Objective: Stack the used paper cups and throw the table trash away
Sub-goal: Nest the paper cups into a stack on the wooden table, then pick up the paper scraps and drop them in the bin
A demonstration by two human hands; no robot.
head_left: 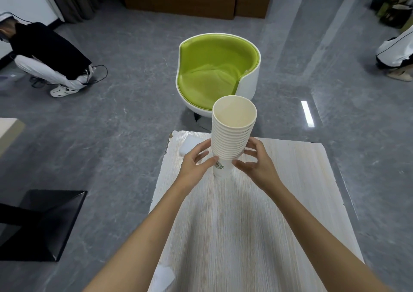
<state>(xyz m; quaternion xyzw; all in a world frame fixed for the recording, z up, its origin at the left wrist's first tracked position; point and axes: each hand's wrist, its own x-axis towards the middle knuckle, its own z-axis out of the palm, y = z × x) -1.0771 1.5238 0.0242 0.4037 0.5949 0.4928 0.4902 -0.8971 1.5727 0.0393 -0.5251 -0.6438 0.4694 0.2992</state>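
Stacked white paper cups (232,139), one tall nested column, stand upright toward the far end of the pale wood-grain table (290,202). Left hand (196,163) and right hand (256,164) flank its base, fingers spread and loose, probably steadying it; whether they touch it is unclear.

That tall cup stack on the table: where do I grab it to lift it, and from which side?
Grip the cup stack low, round the bottom cup's bare wall, coming in level from both sides with the left hand and right hand, which flank it there. It stands tall and upright on the table, so a high grip would probably lift only upper cups or tip it.
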